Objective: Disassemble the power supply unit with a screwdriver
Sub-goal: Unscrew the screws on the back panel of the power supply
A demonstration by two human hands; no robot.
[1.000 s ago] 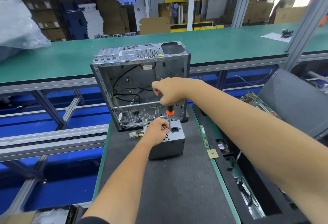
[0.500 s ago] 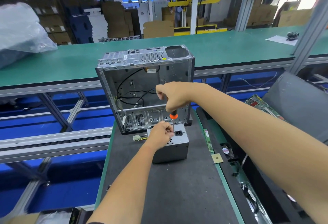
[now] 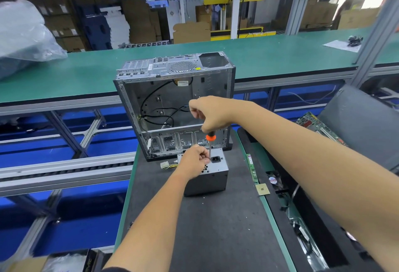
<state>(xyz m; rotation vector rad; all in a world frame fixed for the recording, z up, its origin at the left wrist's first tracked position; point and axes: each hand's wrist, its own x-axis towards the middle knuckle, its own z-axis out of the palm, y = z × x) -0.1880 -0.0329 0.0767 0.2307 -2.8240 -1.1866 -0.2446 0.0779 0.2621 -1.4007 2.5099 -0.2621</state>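
Observation:
The grey metal power supply unit stands on the dark mat, its socket face turned up. My right hand is closed around the handle of an orange-collared screwdriver, which points straight down onto the unit's top face. My left hand rests on that face and pinches the shaft near its tip. The tip itself is hidden by my fingers.
An empty open computer case stands just behind the unit, with loose black cables inside. A RAM stick and a CPU chip lie at the mat's right edge. A bin of parts and a circuit board sit to the right.
Both hands stay on the screwdriver over the unit. Only the camera view has shifted a little.

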